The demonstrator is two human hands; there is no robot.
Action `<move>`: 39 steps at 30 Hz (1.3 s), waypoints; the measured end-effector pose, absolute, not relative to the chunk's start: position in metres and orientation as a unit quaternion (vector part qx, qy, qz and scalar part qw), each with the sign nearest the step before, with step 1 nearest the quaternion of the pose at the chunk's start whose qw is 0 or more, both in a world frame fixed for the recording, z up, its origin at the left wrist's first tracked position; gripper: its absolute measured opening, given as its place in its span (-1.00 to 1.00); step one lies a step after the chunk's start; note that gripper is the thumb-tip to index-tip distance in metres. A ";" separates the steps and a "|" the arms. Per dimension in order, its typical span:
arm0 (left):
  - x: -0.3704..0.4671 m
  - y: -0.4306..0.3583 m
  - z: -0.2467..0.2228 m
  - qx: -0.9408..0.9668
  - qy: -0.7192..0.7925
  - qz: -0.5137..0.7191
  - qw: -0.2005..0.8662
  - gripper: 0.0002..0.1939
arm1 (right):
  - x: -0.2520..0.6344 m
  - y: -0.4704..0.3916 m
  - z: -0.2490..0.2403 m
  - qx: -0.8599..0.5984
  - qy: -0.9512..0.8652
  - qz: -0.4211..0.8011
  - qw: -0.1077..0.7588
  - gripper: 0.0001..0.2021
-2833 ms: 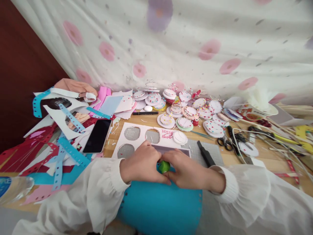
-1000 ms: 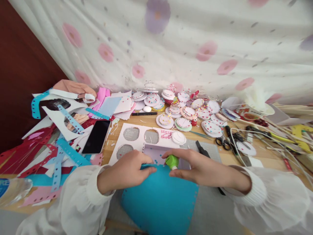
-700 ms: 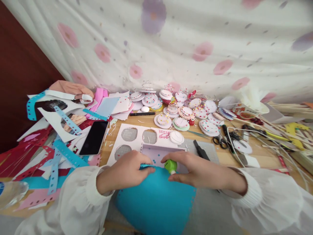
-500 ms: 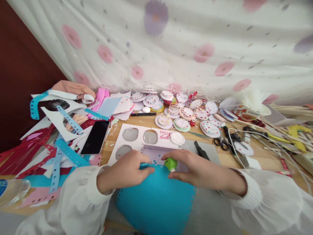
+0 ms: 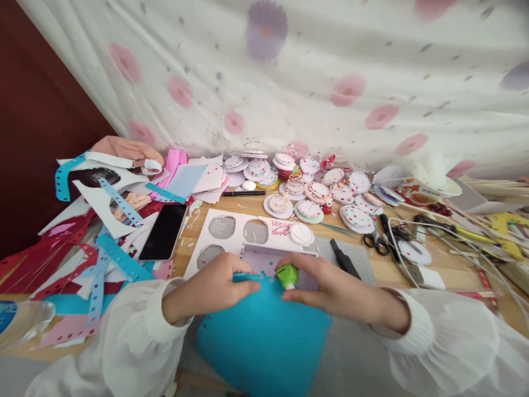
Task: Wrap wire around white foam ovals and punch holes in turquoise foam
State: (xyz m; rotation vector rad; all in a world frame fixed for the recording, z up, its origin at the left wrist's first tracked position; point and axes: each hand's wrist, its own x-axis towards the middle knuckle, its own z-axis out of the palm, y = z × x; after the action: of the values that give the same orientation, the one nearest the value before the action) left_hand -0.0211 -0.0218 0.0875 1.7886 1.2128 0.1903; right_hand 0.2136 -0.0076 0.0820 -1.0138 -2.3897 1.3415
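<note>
My left hand (image 5: pixel 221 286) pinches the top edge of a blue sheet (image 5: pixel 264 342) between thumb and fingers. Small punched holes run along the sheet's edges. In my right hand (image 5: pixel 320 280) is a small green hole punch (image 5: pixel 287 275), gripped between thumb and fingers at the same top edge. Behind the sheet stands a shallow pale box (image 5: pixel 258 256) with small blue punched bits in it. White card (image 5: pixel 268 227) with round cut-outs lies under and beyond the box.
Decorated paper discs (image 5: pixel 318 190) crowd the back. Left lie paper scraps (image 5: pixel 119 259), a phone (image 5: pixel 164 231) and a clear bottle (image 5: pixel 28 320). To the right are a black-handled tool (image 5: pixel 344 259), scissors (image 5: pixel 377 242), white cable (image 5: pixel 475 234) and a bowl (image 5: pixel 430 190).
Both hands stay at the sheet's top edge, with the green hole punch only slightly shifted. The whole view has moved a little.
</note>
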 end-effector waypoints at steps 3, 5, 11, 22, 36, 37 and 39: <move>-0.020 -0.021 0.092 0.706 0.505 0.081 0.491 -0.68 | 0.212 -0.008 0.083 -0.336 -0.794 0.489 0.132 -0.69; -0.020 -0.021 0.094 0.702 0.512 0.082 0.488 -0.70 | 0.212 -0.008 0.084 -0.332 -0.786 0.506 0.129 -0.71; -0.024 -0.021 0.092 0.728 0.509 0.102 0.447 -0.70 | 0.217 -0.008 0.086 -0.351 -0.778 0.515 0.079 -0.70; -0.023 -0.020 0.095 0.723 0.508 0.086 0.461 -0.71 | 0.217 -0.006 0.089 -0.326 -0.781 0.530 0.045 -0.69; -0.016 -0.025 0.082 0.788 0.486 0.102 0.364 -0.72 | 0.201 0.002 0.088 -0.333 -0.837 0.433 -0.023 -0.74; -0.016 -0.025 0.082 0.787 0.488 0.103 0.362 -0.72 | 0.201 0.002 0.086 -0.342 -0.832 0.437 -0.016 -0.72; -0.018 -0.026 0.080 0.786 0.491 0.106 0.360 -0.71 | 0.201 0.003 0.081 -0.360 -0.817 0.451 0.001 -0.67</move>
State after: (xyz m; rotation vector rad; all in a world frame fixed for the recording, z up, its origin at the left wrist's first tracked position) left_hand -0.0177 -0.0255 0.0805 2.0251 1.2668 0.2729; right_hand 0.2014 0.0027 0.0813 -1.1289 -2.5640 1.4168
